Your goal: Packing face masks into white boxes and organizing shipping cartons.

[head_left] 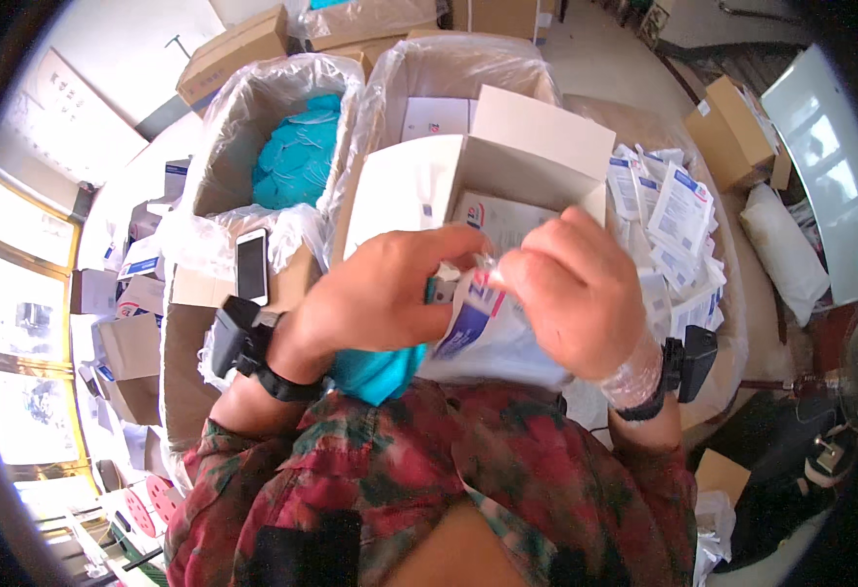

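My left hand (390, 289) is closed round a teal face mask (378, 374), which hangs below the fingers over my lap. Its fingertips also meet the edge of a white plastic packet (473, 318) with blue and red print. Across from it, my right hand (576, 293) pinches that packet near its upper edge, the fingers curled in. The packet's lower part is blurred, and the fingers hide its opening. Just beyond both hands stands an open white carton (405, 191), its flap raised, with flat printed packets (507, 212) inside.
A plastic-lined box of teal masks (297, 157) stands at the far left, with a phone (252, 266) in front of it. Filled packets (678, 210) are heaped in a lined box on the right. Empty cartons (128, 344) are piled by the window; a brown carton (732, 132) stands at far right.
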The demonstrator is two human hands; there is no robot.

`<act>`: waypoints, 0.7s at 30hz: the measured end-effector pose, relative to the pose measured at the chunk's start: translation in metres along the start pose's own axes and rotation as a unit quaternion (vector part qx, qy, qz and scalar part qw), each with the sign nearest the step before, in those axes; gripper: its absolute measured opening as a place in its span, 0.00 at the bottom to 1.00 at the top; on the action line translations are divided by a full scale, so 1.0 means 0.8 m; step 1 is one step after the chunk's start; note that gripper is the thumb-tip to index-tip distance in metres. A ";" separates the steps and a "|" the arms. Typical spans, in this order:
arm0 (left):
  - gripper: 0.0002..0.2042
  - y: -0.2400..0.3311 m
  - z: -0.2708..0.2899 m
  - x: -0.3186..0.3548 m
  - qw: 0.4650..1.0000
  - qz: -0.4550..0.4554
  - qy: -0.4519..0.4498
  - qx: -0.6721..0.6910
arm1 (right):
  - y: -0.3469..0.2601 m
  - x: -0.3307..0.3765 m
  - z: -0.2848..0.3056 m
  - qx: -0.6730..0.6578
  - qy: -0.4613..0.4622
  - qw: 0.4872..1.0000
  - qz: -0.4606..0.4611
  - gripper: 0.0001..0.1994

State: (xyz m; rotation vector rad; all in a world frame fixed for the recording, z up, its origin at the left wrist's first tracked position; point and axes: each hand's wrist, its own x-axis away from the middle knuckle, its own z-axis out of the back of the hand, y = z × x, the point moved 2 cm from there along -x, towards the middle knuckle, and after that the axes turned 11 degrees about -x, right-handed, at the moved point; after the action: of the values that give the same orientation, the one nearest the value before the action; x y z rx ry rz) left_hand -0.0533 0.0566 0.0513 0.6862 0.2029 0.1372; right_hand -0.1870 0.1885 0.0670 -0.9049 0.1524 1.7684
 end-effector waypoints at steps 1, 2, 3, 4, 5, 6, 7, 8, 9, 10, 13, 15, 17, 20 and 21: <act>0.19 0.004 0.000 0.001 0.998 0.003 0.009 -0.054 | -0.005 -0.002 -0.001 -0.003 0.002 1.000 0.012 0.05; 0.18 0.001 -0.006 0.001 0.997 -0.046 0.038 -0.049 | -0.011 -0.005 -0.003 -0.018 -0.001 1.000 0.011 0.05; 0.18 -0.007 -0.015 0.001 0.992 -0.094 0.067 -0.046 | -0.015 -0.006 -0.006 -0.035 -0.005 0.999 0.011 0.05; 0.15 -0.009 -0.021 0.000 0.994 -0.085 0.043 -0.045 | -0.018 -0.007 -0.005 -0.018 -0.012 1.000 0.011 0.06; 0.12 -0.011 -0.025 -0.002 0.996 -0.079 0.030 -0.037 | -0.021 -0.006 -0.005 -0.022 -0.010 0.999 0.024 0.06; 0.11 -0.011 -0.024 0.000 0.996 -0.061 0.023 -0.055 | -0.018 -0.005 -0.009 -0.036 -0.006 0.999 0.011 0.07; 0.10 -0.013 -0.023 0.002 0.997 -0.049 0.012 -0.066 | -0.016 -0.003 -0.010 -0.042 -0.003 0.999 -0.010 0.08; 0.10 -0.017 -0.020 0.006 0.996 -0.041 0.020 -0.073 | -0.015 -0.003 -0.005 -0.065 -0.006 0.997 -0.033 0.13; 0.11 -0.020 -0.016 0.009 0.996 -0.044 0.064 -0.048 | -0.016 -0.002 0.000 -0.071 -0.008 0.997 -0.023 0.13; 0.11 -0.021 -0.012 0.012 0.993 -0.054 0.103 -0.021 | -0.015 0.002 0.007 -0.032 0.015 0.997 -0.069 0.15; 0.09 -0.021 0.011 0.021 0.989 -0.078 0.125 -0.018 | -0.007 0.033 0.026 0.051 0.047 0.987 -0.144 0.18; 0.10 -0.019 0.013 0.024 0.993 -0.050 0.104 -0.036 | 0.007 0.063 0.023 -0.017 -0.018 0.970 -0.240 0.15; 0.10 -0.017 0.014 0.023 0.996 -0.032 0.075 -0.025 | 0.005 0.074 0.027 -0.055 0.000 0.968 -0.243 0.11; 0.08 -0.019 0.021 0.026 0.990 0.021 0.081 0.109 | 0.008 0.104 0.045 -0.088 0.001 0.949 -0.302 0.06; 0.06 -0.021 0.030 0.031 0.982 0.065 0.138 0.110 | 0.014 0.122 0.057 -0.075 0.008 0.945 -0.319 0.06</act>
State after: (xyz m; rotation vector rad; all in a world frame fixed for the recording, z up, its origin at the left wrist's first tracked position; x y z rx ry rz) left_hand -0.0230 0.0336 0.0556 0.9007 0.4432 0.3404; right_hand -0.2308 0.2814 0.0330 -0.9439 -0.2488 1.1750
